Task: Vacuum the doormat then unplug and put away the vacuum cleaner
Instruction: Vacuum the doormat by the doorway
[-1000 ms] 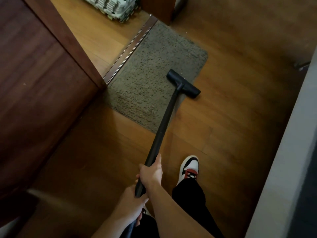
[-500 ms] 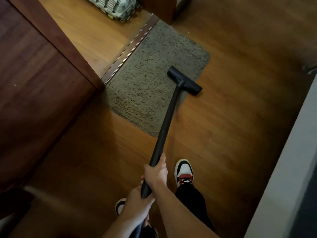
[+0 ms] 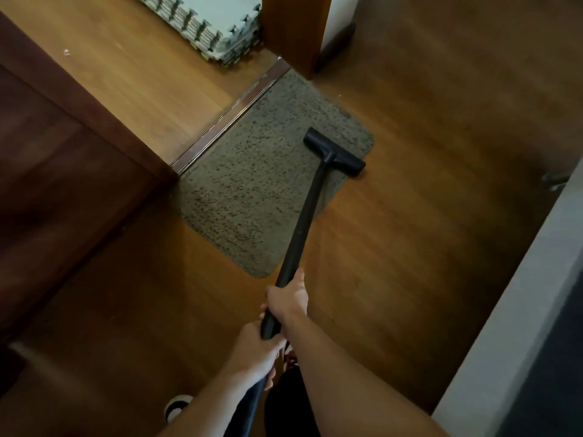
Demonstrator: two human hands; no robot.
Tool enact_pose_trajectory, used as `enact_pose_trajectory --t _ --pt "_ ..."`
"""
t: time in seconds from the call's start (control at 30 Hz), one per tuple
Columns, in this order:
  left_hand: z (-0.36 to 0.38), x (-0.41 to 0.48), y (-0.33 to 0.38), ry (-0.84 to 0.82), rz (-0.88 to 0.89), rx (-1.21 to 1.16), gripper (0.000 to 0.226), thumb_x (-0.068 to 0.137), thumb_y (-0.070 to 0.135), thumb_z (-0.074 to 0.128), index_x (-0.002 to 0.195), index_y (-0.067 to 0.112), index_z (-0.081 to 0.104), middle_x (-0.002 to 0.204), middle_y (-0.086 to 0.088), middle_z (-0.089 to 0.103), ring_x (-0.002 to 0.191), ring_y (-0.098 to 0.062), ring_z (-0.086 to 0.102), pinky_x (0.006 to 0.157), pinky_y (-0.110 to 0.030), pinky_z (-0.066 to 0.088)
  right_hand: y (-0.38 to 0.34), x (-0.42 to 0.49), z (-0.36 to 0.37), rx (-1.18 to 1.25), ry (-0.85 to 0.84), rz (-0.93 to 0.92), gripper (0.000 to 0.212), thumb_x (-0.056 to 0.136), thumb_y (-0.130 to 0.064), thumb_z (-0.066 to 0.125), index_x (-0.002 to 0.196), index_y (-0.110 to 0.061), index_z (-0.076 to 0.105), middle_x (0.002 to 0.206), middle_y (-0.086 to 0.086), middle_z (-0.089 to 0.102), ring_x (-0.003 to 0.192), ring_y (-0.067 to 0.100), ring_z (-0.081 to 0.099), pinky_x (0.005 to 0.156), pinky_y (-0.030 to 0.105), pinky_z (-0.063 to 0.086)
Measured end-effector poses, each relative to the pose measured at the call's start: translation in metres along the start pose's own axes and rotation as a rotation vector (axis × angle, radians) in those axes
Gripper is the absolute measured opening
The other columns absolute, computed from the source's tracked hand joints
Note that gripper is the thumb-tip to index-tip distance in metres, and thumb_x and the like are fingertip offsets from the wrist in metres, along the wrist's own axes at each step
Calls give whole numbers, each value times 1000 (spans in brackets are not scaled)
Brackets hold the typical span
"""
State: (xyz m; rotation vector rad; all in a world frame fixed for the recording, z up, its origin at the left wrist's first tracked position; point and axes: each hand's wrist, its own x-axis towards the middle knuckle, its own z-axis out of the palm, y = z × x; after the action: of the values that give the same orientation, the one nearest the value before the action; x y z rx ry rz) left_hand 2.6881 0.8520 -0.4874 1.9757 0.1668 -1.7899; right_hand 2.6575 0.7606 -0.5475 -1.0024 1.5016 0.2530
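Observation:
A grey-brown shaggy doormat (image 3: pixel 252 184) lies on the wooden floor against a metal door threshold (image 3: pixel 233 111). The black floor nozzle (image 3: pixel 334 152) of the vacuum cleaner rests on the mat's right edge, partly over the bare floor. Its black tube (image 3: pixel 303 222) slants down toward me. My right hand (image 3: pixel 288 299) grips the tube higher up. My left hand (image 3: pixel 255 354) grips it just below, where the hose starts. The vacuum's body and plug are out of view.
A dark wooden door (image 3: pixel 63 171) stands open on the left. Stacked foam puzzle tiles (image 3: pixel 214 23) lie beyond the threshold, beside a wooden door post (image 3: pixel 293 29). A pale wall (image 3: pixel 517 310) runs along the right. One shoe (image 3: pixel 176 408) shows at the bottom.
The nozzle has slid a little further along the mat's right edge, away from me. Both hands keep their grip on the tube. The view has shifted and my right shoe has dropped out of sight.

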Motion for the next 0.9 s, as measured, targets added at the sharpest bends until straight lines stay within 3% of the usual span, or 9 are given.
enact_pose_trajectory --t 0.13,0.23,0.37,0.5,0.63,0.77,0.9 --pt "2 -5 5 19 53 8 26 95 22 62 77 4 56 60 -11 50 40 -21 45 40 -27 42 -2 9 1 50 20 -5 79 94 -5 59 157 -31 20 119 21 65 44 12 62 58 36 62" --pt "1 -9 -9 35 53 -1 24 95 20 61 78 3 57 61 -11 50 39 -20 44 38 -26 40 9 3 10 66 37 9 80 93 -5 59 158 -31 20 118 21 66 41 10 60 53 32 59" --pt "-3 -16 -44 29 13 -7 22 94 16 62 78 3 57 55 -7 51 37 -18 44 38 -25 40 39 -14 25 45 50 18 83 95 -6 60 161 -31 15 116 17 66 41 9 60 48 26 53" --pt "-13 -25 -84 11 34 43 23 95 19 60 76 6 56 45 -1 50 36 -17 46 41 -26 43 71 -30 48 39 37 41 82 95 -6 59 160 -33 16 113 17 67 42 11 60 52 30 57" --pt "-32 -42 -128 11 76 92 21 96 22 57 78 12 56 46 1 51 38 -13 48 44 -26 45 100 -56 76 95 18 64 74 94 -4 57 156 -29 24 96 12 62 41 11 58 51 31 56" --pt "-51 -64 -179 20 136 114 14 98 27 56 91 15 60 59 1 57 45 -11 53 48 -25 46 130 -92 105 170 11 90 58 96 -3 56 146 -24 36 80 13 59 41 12 56 47 29 53" --pt "-73 -81 -237 109 216 182 3 93 27 59 91 25 59 72 4 61 56 -7 57 53 -20 45 164 -125 140 210 -14 100 41 96 1 57 129 -19 45 77 13 56 52 18 56 48 30 53"
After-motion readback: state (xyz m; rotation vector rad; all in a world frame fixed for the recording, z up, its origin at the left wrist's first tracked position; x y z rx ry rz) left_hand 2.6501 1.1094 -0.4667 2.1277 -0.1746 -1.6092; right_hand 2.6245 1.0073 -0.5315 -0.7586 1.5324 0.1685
